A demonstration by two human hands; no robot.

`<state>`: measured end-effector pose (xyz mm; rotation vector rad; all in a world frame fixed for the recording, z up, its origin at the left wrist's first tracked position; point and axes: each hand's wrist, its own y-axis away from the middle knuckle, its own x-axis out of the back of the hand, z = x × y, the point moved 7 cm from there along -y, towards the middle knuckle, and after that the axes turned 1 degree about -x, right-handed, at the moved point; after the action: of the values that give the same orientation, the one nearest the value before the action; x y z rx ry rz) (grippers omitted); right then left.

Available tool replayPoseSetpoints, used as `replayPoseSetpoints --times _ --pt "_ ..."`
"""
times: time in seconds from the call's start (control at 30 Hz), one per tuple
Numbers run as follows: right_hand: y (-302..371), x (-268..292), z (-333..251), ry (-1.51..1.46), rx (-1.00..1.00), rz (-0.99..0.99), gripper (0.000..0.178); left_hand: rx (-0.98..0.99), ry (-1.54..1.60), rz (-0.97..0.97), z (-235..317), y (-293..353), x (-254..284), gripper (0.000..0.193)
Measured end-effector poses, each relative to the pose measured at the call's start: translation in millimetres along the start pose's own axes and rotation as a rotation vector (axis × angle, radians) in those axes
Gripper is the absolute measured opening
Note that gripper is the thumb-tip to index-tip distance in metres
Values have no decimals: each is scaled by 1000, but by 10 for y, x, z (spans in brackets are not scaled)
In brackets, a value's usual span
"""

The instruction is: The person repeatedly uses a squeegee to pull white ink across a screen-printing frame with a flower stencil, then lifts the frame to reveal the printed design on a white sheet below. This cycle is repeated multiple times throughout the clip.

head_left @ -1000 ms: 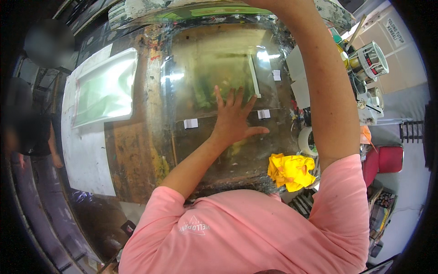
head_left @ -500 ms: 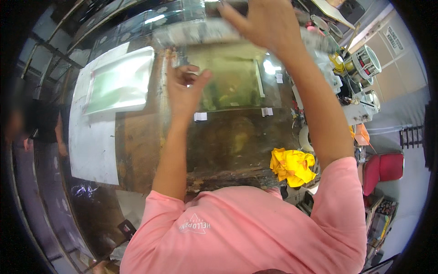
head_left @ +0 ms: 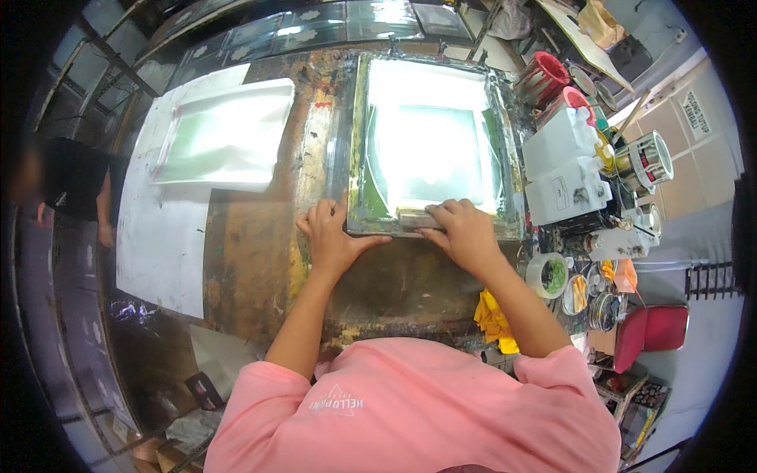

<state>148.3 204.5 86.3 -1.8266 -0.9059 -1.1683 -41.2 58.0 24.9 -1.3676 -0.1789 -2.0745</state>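
A screen printing frame [head_left: 356,150] lies flat on the worktable in front of me, its mesh bright with reflected light and green at the sides. My left hand [head_left: 331,236] is at its near left corner, thumb along the near edge and bent fingers against the left side. Over the near end of the mesh, my right hand [head_left: 465,232] grips a squeegee [head_left: 416,216] with a pale, wood-like handle. The squeegee's blade is hidden from view. To the left, a shiny translucent sheet [head_left: 225,134] with a greenish middle lies on white paper [head_left: 162,252].
White plastic jugs [head_left: 564,165], red-smeared cans [head_left: 542,76] and a paint tin [head_left: 643,162] crowd the right side. A yellow cloth [head_left: 495,322] lies by my right forearm. Near the right wall is a red chair [head_left: 650,331]. Another person [head_left: 75,185] stands at far left.
The frame, raised and blurred at the far side before, now lies flat over the table. Both hands have come down toward me, and a squeegee is now in my right hand.
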Motion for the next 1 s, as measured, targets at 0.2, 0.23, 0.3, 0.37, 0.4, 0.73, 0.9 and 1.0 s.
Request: replayPoseSetpoints --times 0.2,0.23,0.3,0.37,0.4,0.73,0.9,1.0 --pt "-497 -250 419 80 69 166 35 -34 59 41 -42 -5 -45 123" --pt "-720 -342 616 80 29 81 41 -28 55 20 -47 -8 -59 122" --pt "-1203 -349 860 81 50 168 40 -36 61 28 -45 -11 -37 121" --pt "-1679 -337 1093 185 -3 88 43 -72 36 58 -20 -14 0 123" --pt "-1897 -287 1173 141 19 45 45 -96 25 77 -4 -18 19 124" --pt "-1878 -345 1255 155 31 162 39 -137 132 119 -37 32 -31 128" --pt "-888 -192 618 121 13 84 39 -112 133 112 -43 38 -36 124" --pt "-379 -78 207 190 -22 -79 42 -126 114 144 -28 50 -6 121"
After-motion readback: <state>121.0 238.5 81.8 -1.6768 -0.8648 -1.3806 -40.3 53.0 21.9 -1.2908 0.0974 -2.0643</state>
